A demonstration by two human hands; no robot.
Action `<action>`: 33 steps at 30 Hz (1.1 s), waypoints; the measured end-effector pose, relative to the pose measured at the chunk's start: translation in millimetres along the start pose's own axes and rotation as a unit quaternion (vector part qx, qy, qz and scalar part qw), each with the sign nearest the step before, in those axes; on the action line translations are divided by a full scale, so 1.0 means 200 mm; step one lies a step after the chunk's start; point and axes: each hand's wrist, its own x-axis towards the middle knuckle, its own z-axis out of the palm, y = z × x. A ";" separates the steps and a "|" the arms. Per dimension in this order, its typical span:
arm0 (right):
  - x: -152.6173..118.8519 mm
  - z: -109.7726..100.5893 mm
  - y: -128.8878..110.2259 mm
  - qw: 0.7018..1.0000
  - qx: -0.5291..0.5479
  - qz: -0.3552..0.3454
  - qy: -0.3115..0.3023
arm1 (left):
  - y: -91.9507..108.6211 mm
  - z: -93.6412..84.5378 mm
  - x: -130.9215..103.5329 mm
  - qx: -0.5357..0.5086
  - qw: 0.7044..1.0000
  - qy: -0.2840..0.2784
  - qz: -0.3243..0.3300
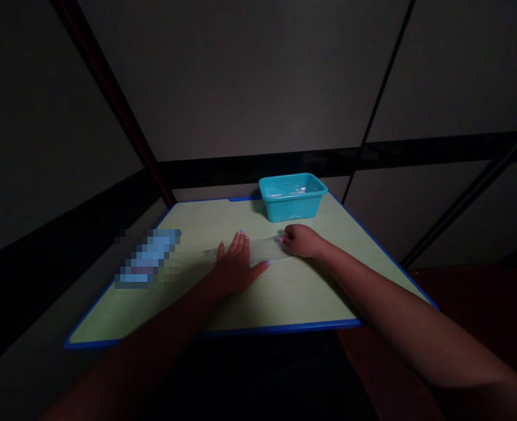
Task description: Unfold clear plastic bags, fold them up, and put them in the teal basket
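A thin, see-through plastic bag or sheet [264, 248] lies flat on the pale green tabletop [280, 298]. My left hand [236, 263] rests on its left part, palm down with fingers spread. At the sheet's right end, my right hand [301, 240] has its fingers curled together, pinching the edge. Just beyond my right hand stands a turquoise plastic basket [293, 204], with some clear, shiny material inside that I cannot make out.
A blurred-out blue rectangular item [148, 257] lies at the table's left side. Blue edging [284, 329] runs round the table. Behind it rises a panelled wall [240, 88] with a dark band. The surroundings are dim.
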 end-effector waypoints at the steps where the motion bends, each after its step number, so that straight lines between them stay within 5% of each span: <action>1: 0.00 0.00 0.00 1.000 0.014 0.003 0.013 | 0.00 0.00 0.00 0.001 1.000 0.000 0.000; 6: 0.01 0.00 -0.01 0.987 0.145 0.061 0.040 | 0.00 0.00 0.00 -0.001 1.000 0.000 0.004; 10: -0.01 0.01 -0.03 0.945 0.308 0.107 0.009 | 0.01 -0.01 0.00 0.001 1.000 -0.007 -0.001; 16: -0.02 0.02 -0.03 0.935 0.349 0.063 0.013 | 0.02 -0.01 -0.01 0.004 1.000 0.007 -0.001; 24: -0.01 -0.05 -0.10 0.880 0.474 0.015 0.014 | 0.02 0.01 -0.01 0.002 0.999 0.036 -0.001; 33: 0.05 -0.23 -0.26 0.916 0.400 -0.028 -0.005 | 0.03 0.00 0.00 -0.038 0.999 0.025 0.004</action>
